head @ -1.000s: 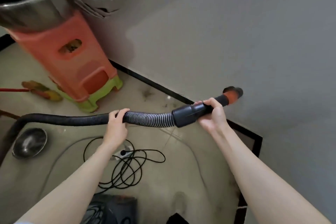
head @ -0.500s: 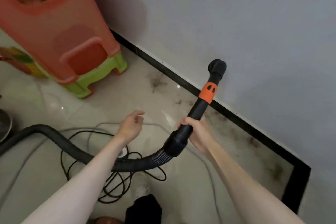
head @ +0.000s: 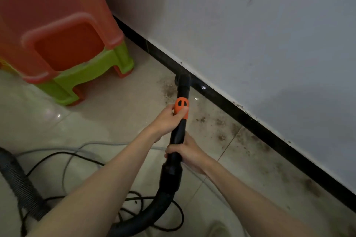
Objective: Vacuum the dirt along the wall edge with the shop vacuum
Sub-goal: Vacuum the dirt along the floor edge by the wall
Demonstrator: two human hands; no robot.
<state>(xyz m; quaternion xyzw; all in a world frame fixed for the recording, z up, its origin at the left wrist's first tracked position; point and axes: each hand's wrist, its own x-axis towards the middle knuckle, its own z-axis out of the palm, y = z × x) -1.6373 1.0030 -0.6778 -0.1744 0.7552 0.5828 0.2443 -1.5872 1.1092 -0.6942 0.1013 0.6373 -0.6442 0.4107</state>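
Note:
The black vacuum wand (head: pixel 178 132) points down at the floor, its nozzle (head: pixel 183 80) against the black skirting (head: pixel 231 102) at the wall's foot. My left hand (head: pixel 167 119) grips the wand's orange collar (head: pixel 182 105). My right hand (head: pixel 187 153) grips the wand lower down, just above the hose cuff. The ribbed black hose (head: pixel 154 211) curves off to the lower left. Brown dirt (head: pixel 221 129) is scattered on the pale tiles along the skirting, from beside the nozzle toward the right.
Stacked orange and green plastic stools (head: pixel 63 48) stand at the upper left near the wall. A black cord (head: pixel 57 156) and a grey cable (head: pixel 107 143) lie looped on the floor behind my arms. The grey-white wall (head: pixel 250 34) fills the right side.
The nozzle came down from the wall to the floor at the skirting. My left hand, free half a second ago, now grips the orange collar. The view has moved closer to the floor.

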